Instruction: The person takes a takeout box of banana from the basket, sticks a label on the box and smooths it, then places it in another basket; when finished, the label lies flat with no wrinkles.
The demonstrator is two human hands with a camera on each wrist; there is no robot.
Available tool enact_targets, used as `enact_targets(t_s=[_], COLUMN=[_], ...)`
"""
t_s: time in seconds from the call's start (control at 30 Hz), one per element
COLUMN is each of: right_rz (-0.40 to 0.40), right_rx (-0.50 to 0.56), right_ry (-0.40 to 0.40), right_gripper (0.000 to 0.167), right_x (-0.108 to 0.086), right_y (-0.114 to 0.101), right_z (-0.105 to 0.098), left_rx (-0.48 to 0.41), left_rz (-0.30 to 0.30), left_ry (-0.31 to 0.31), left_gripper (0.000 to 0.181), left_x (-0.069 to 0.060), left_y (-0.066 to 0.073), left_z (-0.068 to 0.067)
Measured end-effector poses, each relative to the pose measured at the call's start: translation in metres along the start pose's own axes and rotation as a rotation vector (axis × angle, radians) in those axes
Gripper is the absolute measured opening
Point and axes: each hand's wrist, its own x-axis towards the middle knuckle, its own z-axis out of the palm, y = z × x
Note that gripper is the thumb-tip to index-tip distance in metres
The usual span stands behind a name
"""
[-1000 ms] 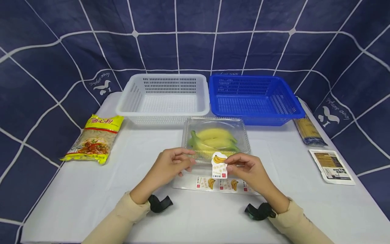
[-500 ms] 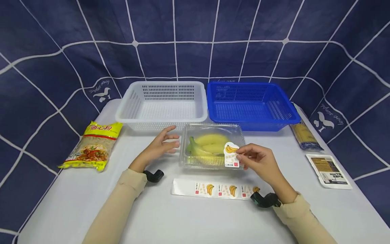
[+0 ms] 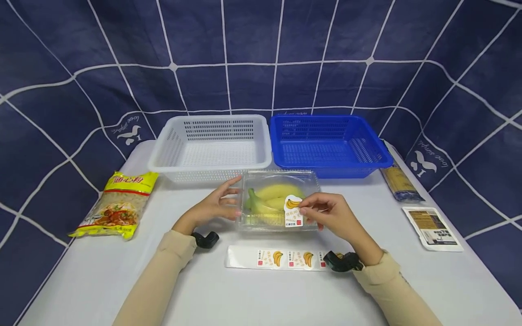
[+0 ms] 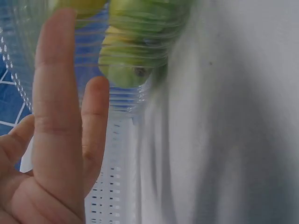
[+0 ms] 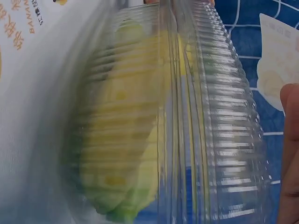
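A clear plastic box (image 3: 307,178) with bananas (image 3: 271,199) inside lies closed in front of the two baskets. My left hand (image 3: 210,208) is at its left side, fingers spread and extended; in the left wrist view the hand (image 4: 58,135) is beside the ribbed wall of the box. Between thumb and fingertips my right hand (image 3: 334,215) pinches a white banana sticker (image 3: 292,218) over the front right part of the lid. The sticker's back (image 5: 275,70) shows in the right wrist view, off the box. Nearer me lies a strip (image 3: 244,257) with several similar stickers.
Behind the box are a white basket (image 3: 210,169) and a blue basket (image 3: 334,166). A yellow food bag (image 3: 116,208) lies at the left. At the right are a noodle packet (image 3: 401,183) and a flat white-edged packet (image 3: 433,228).
The left hand has moved from in front of the box to its left side. The right hand has carried the sticker over the lid, off the strip's area. The view has shifted slightly.
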Motion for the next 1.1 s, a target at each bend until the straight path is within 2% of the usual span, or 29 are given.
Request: enact_targets(t_s=[0.2, 0.4, 0.6, 0.83, 1.0, 1.1], right_rz=[-0.007, 0.014, 0.052, 0.012, 0.027, 0.001], right_rx=[-0.070, -0.138, -0.198, -0.320, -0.373, -0.414], right_ry=[-0.007, -0.005, 0.025, 0.027, 0.020, 0.026], right_gripper=[0.007, 0.006, 0.004, 0.009, 0.008, 0.009], right_x=[0.002, 0.005, 0.007, 0.009, 0.010, 0.009], right_y=[0.000, -0.003, -0.004, -0.006, -0.008, -0.009], right_z=[0.010, 0.014, 0.021, 0.023, 0.023, 0.026], left_rx=[0.005, -0.003, -0.011, -0.019, -0.026, -0.030], left_rz=[0.020, 0.010, -0.010, -0.016, -0.016, -0.010], left_ry=[-0.014, 0.044, 0.084, 0.070, 0.057, 0.053], left_gripper=[0.116, 0.103, 0.105, 0.105, 0.105, 0.106], left_x=[-0.003, -0.002, -0.005, -0.004, -0.004, -0.005], left_y=[-0.004, -0.004, -0.001, -0.002, -0.002, -0.001], left_z=[0.004, 0.013, 0.020, 0.018, 0.018, 0.019])
